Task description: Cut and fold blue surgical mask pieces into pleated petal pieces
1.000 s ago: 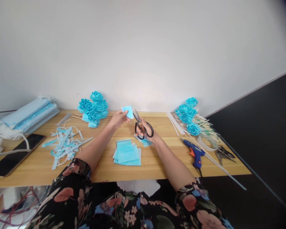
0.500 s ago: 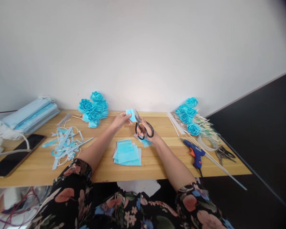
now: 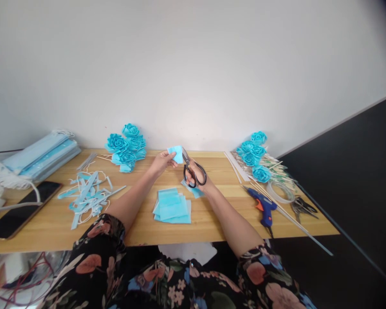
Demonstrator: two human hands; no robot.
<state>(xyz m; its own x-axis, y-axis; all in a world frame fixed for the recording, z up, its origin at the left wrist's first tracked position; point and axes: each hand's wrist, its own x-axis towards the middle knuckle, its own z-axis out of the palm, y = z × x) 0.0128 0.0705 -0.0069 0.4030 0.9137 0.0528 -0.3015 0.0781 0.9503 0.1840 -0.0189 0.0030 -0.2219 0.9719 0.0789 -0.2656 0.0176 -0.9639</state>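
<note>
Between the thumb and fingers of my left hand [image 3: 163,162] is a small light-blue fabric piece [image 3: 176,154], held up above the table. My right hand [image 3: 197,175] grips black-handled scissors [image 3: 200,173] by their loops. The blades rise along the right edge of the piece; whether they cut into it I cannot tell. Below my hands lies a stack of blue fabric pieces [image 3: 173,205]. Another blue piece [image 3: 197,192] rests on the table beneath my right hand, partly hidden by it.
Blue fabric roses stand at the back left [image 3: 125,146] and back right [image 3: 252,150]. Cut strips and ear loops [image 3: 88,195], a phone [image 3: 22,210] and stacked face masks [image 3: 40,156] occupy the left. A blue glue gun [image 3: 264,207], tape roll [image 3: 279,193] and pliers [image 3: 304,207] lie right.
The blue piece in my left hand has shifted slightly left and turned, showing more of its flat face. The scissors have tilted a little, and their handles sit slightly differently.
</note>
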